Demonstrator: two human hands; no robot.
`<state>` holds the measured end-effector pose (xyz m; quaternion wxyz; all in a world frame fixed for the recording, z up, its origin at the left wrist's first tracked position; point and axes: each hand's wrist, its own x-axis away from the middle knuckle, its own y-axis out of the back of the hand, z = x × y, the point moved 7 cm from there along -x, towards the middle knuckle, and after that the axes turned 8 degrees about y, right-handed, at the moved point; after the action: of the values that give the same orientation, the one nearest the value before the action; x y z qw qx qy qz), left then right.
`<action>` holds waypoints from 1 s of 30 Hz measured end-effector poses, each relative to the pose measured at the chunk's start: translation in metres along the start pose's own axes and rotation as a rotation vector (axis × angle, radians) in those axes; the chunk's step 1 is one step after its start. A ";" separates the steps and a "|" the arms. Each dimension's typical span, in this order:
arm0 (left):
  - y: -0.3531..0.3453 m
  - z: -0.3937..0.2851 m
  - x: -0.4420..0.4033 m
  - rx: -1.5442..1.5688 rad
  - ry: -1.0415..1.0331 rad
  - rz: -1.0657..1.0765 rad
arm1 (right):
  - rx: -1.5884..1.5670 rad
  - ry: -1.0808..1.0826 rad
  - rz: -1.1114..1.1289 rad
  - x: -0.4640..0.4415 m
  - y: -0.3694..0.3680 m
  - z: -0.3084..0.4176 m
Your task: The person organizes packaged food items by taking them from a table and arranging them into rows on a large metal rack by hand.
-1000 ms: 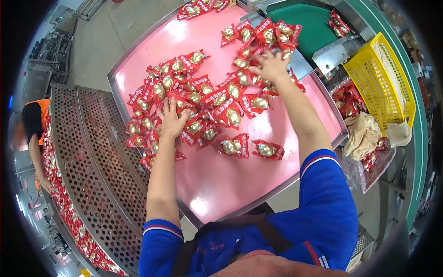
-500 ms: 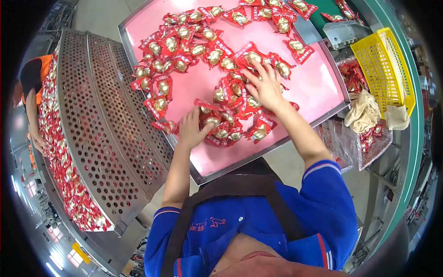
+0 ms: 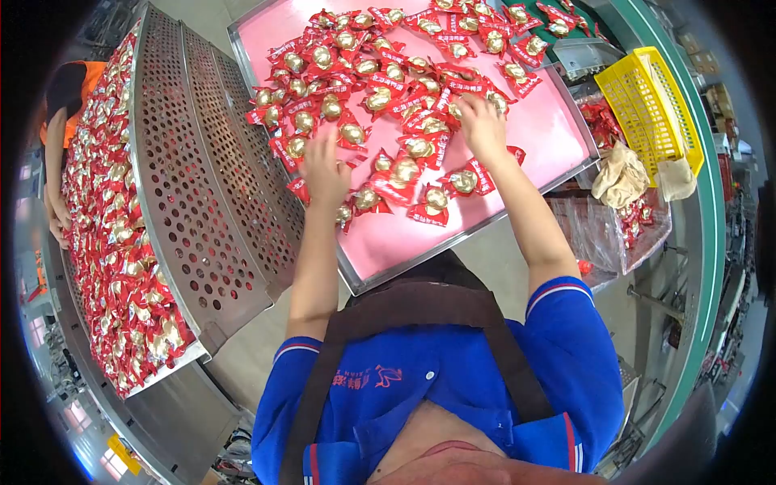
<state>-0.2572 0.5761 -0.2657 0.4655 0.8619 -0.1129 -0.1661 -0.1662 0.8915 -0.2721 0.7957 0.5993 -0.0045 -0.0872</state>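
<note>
Many small red packets, each showing a gold rounded piece through its wrapper, lie on a pink-topped table (image 3: pixel 396 246) with a metal rim. My left hand (image 3: pixel 326 174) is at the left side of the pile, fingers stretched forward beside a red packet (image 3: pixel 296 148). Over the middle right of the pile, my right hand (image 3: pixel 483 136) has its fingers apart and touches packets near a red packet (image 3: pixel 454 113). A few packets, one of them a red packet (image 3: pixel 431 202), lie loose between my hands and the near edge. Neither hand grips a packet that I can make out.
To the left is a perforated metal chute (image 3: pixel 190 186) beside a long heap of red packets (image 3: pixel 129 267). A person in orange (image 3: pixel 77 101) reaches toward that heap. At right are a yellow basket (image 3: pixel 647 113), a beige cloth (image 3: pixel 621 176) and a plastic-lined crate (image 3: pixel 638 242).
My left hand has moved slightly forward and my right hand a little to the right. Packets under them have spread out and shifted toward the far pile. The view has shifted slightly.
</note>
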 end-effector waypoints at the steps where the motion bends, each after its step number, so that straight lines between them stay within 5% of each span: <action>1: -0.009 -0.009 0.009 0.233 -0.107 0.045 | -0.135 0.038 0.062 0.011 -0.003 0.007; 2: -0.021 -0.024 0.020 0.467 -0.214 0.093 | -0.093 0.186 0.190 0.035 -0.015 0.033; 5: -0.061 -0.089 0.055 0.043 -0.503 0.324 | -0.001 0.474 0.269 0.122 -0.070 0.089; 7: -0.085 -0.101 0.069 -0.086 -0.589 0.450 | 0.038 0.364 0.168 0.135 -0.061 0.100; 15: -0.109 -0.080 0.054 -0.347 -0.221 0.752 | 0.019 -0.046 0.419 0.173 -0.051 0.044; 17: -0.096 -0.091 0.050 -0.447 -0.165 0.859 | -0.004 0.056 0.258 0.172 -0.032 0.059; 19: -0.091 -0.098 0.055 -0.435 -0.314 0.777 | 0.010 0.228 0.078 0.168 -0.022 0.079; 22: -0.087 -0.101 0.082 -0.300 -0.594 0.585 | -0.174 0.029 0.306 0.166 -0.064 0.061; 25: -0.083 -0.088 0.102 -0.072 -0.491 0.702 | -0.268 -0.055 0.341 0.168 -0.075 0.049; 30: -0.083 -0.075 0.120 -0.273 -0.674 0.796 | -0.424 -0.258 0.255 0.183 -0.065 0.036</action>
<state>-0.1141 0.6364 -0.3184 0.5382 0.5832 -0.5514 -0.2574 0.0017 0.8135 -0.3423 0.9008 0.3980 -0.1628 -0.0610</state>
